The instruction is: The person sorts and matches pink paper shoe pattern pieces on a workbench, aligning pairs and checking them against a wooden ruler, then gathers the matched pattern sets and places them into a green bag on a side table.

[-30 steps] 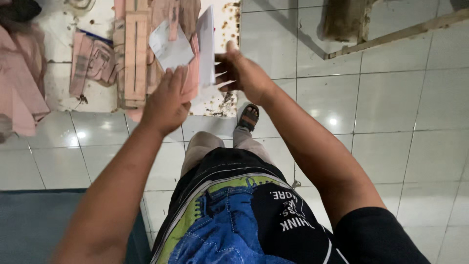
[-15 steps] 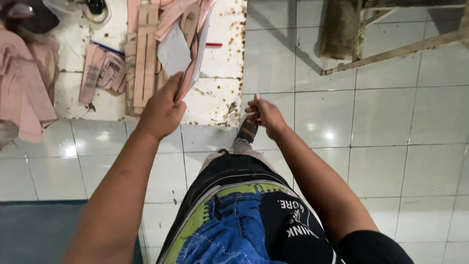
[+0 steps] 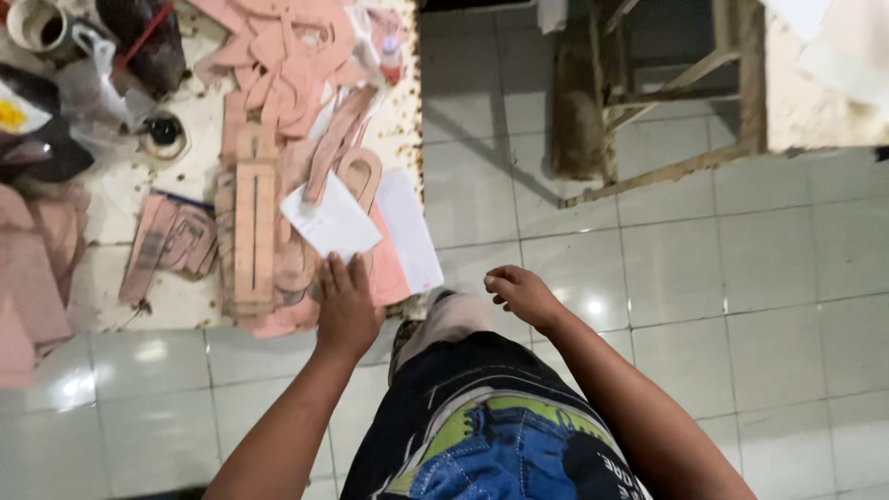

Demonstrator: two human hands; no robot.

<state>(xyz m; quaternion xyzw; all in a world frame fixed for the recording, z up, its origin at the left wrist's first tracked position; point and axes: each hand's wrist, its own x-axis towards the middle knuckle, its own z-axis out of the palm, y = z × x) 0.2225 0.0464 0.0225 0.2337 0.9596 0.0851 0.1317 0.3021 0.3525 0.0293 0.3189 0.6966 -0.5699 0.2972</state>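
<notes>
Left hand (image 3: 346,310) reaches forward over the near edge of the tabletop (image 3: 167,306), its fingers (image 3: 341,274) pinching the lower edge of a white paper sheet (image 3: 329,220). The sheet is tilted, held just above a heap of pink cut pieces (image 3: 278,56). Just right of it, a larger white sheet (image 3: 412,227) lies flat on a pink sheet at the tabletop's right edge.

Right hand (image 3: 520,293) hangs apart from the tabletop, over the tiled floor (image 3: 722,278), fingers curled loosely inward, holding nothing visible.

On the tabletop: a long slotted wooden template (image 3: 254,227) lies lengthwise beside the held sheet, touching the pink stack. Further left, a small pile of pink strap-shaped pieces (image 3: 171,245). A round dark-centred container (image 3: 165,131) sits behind that. A roll of tape (image 3: 35,20) at the far left corner. Pink fabric (image 3: 32,278) drapes over the left edge.

Beyond the floor gap, a wooden frame stand (image 3: 667,83) rests on the tiles. The person's patterned shirt (image 3: 491,435) fills the lower middle.
</notes>
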